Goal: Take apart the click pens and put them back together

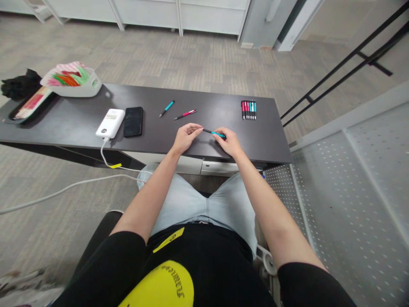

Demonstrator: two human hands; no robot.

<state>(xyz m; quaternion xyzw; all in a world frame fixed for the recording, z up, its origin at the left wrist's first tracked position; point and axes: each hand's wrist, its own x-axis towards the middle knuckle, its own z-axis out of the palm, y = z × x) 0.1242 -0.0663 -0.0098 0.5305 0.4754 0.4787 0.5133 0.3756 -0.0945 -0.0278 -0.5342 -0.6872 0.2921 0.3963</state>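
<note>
Between my hands, just over the dark tabletop [220,102], is a blue and black pen [209,131]. My left hand [187,137] pinches its black end with thumb and fingertips. The blue end lies in the fingers of my right hand [228,141], which are closed around it. Beyond my hands, a red and black pen [185,114] and another blue and black pen [166,108] lie apart at angles. To the right, several red and blue pens [248,109] lie side by side in a neat row.
Left of my hands are a black phone [133,121] and a white power bank [110,123] with a white cable [102,150] hanging over the front edge. A white basket [94,83] of colourful items and a black tray [19,118] stand farther left. A perforated panel [338,192] rises at the right.
</note>
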